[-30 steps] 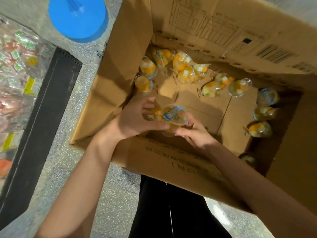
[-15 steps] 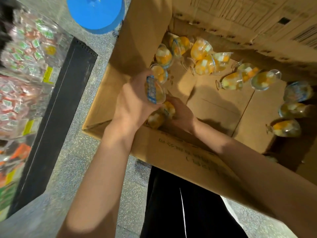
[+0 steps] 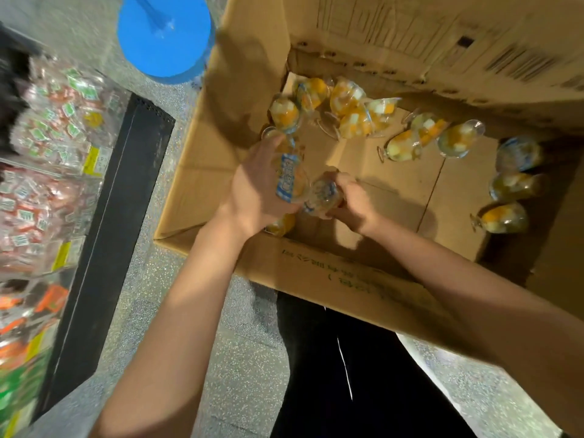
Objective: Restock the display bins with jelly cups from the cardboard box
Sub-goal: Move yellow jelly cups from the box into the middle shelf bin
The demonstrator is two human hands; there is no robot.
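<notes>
- Head view, looking down into open cardboard box on speckled floor; both hands inside, near the front-left corner.
- Left hand: fingers curled round a jelly cup turned on its side, blue-and-white lid facing right. At least one more cup looks tucked in the same hand, yellow showing below the palm; how many in total, cannot tell.
- Right hand: fingers wrapped round a second cup, lid facing the camera, pressed up against the cup in the left hand.
- Loose cups on the box bottom, all lying on their sides:
  - cluster along the back wall, left half
  - a few near back centre
  - three by the right wall in shadow
- Contents: clear cups with yellow/orange/white fruit pieces.
- Display bins far left of frame, past a black edge strip; clear-fronted, full of small wrapped items with red/green labels, yellow tags on the fronts. Blurred, so details unreadable.
- Blue round object on the floor behind the box's left flap.
- Person's black trousers visible below the box's near wall.
</notes>
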